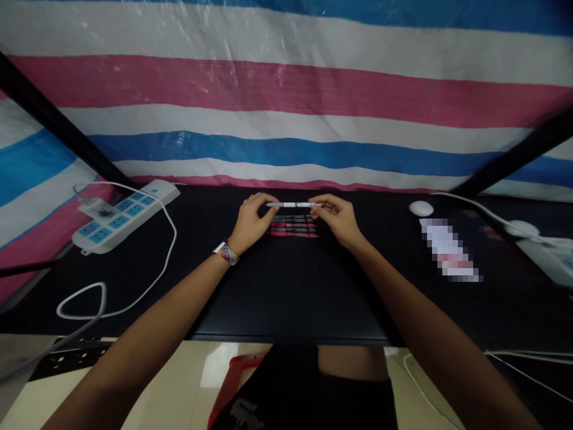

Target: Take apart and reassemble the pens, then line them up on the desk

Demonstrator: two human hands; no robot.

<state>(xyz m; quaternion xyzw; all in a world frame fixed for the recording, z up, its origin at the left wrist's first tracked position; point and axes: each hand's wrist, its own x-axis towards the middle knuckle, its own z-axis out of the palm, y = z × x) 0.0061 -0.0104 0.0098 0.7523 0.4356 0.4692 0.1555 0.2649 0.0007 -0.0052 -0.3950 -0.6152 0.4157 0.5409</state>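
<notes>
A slim white pen (293,205) lies level between my two hands, behind a row of pens. My left hand (254,221) pinches its left end between thumb and fingers. At its right end, the fingertips of my right hand (336,216) are closed on it. Several pens with red and dark parts (293,230) lie side by side on the black table (290,292), just in front of the white pen. A woven bracelet circles my left wrist.
At the left are a white power strip (105,233) and a looped white cable (172,239). A white mouse (421,208), a blurred-out white packet (450,251) and another power strip (548,260) are at the right. A striped sheet (286,89) hangs behind the table.
</notes>
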